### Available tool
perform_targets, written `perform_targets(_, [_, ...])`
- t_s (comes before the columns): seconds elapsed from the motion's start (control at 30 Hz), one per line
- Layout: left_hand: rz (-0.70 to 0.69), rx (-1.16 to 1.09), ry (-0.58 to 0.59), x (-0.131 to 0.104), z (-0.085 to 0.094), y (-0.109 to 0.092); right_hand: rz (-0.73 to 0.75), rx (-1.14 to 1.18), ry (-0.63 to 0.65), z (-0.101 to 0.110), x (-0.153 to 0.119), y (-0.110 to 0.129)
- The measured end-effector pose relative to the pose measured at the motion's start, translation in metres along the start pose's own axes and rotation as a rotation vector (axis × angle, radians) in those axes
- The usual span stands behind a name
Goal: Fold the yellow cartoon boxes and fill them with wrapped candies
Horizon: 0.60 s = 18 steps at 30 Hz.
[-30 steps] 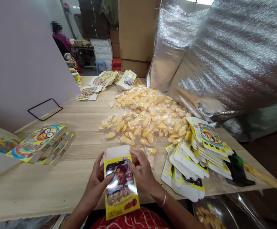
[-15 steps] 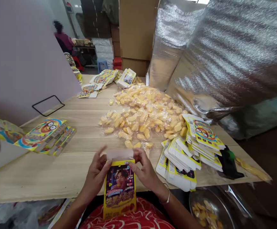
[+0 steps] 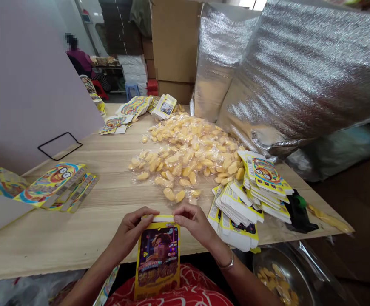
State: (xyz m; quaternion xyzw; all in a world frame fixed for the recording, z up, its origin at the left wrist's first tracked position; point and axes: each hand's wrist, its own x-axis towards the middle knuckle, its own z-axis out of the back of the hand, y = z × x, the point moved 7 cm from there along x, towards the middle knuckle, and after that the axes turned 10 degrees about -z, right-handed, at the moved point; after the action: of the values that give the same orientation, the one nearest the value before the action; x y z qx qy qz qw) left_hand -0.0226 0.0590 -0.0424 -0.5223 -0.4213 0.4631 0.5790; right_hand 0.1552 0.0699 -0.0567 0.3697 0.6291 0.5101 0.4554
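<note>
At left on the table (image 3: 108, 174), found a leaning row of made-up boxes (image 3: 54, 180); judged done, contents not visible. At centre, found one yellow box (image 3: 157, 263) against the red clothing (image 3: 191, 278), partly below the table's near edge. Gripped at its top end, by the left hand (image 3: 133, 224) at one corner and the right hand (image 3: 194, 221) at the other; judged close to shut. Beyond, noted a heap of wrapped yellow pieces (image 3: 188, 155), still unboxed. At right, noted flat boxes (image 3: 236, 206), judged still to be made up.
</note>
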Motion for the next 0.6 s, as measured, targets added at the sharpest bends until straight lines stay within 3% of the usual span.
perform_targets(0.07, [-0.009, 0.043, 0.072, -0.003, -0.003, -0.001, 0.042, -0.064, 0.022, 0.005, -0.005, 0.0])
perform_targets(0.2, [-0.181, 0.1, 0.213, -0.009, -0.018, -0.011, 0.157, -0.168, 0.035, 0.012, -0.021, 0.005])
perform_targets(0.33, [-0.25, 0.129, 0.266, 0.0, -0.034, -0.012, 0.212, -0.232, -0.131, 0.018, -0.041, 0.006])
perform_targets(0.4, [-0.303, 0.178, 0.254, 0.01, -0.037, -0.014, 0.206, -0.262, -0.233, 0.032, -0.052, 0.003])
perform_targets(0.43, [-0.357, 0.218, 0.217, 0.015, -0.034, -0.016, 0.202, -0.296, -0.304, 0.047, -0.06, 0.002])
perform_targets(0.5, [-0.492, 0.333, 0.118, 0.025, -0.025, -0.018, 0.183, -0.413, -0.518, 0.096, -0.082, -0.003])
perform_targets(0.6, [-0.617, 0.501, 0.046, 0.035, -0.01, -0.005, 0.059, -0.609, -0.984, 0.203, -0.143, -0.011])
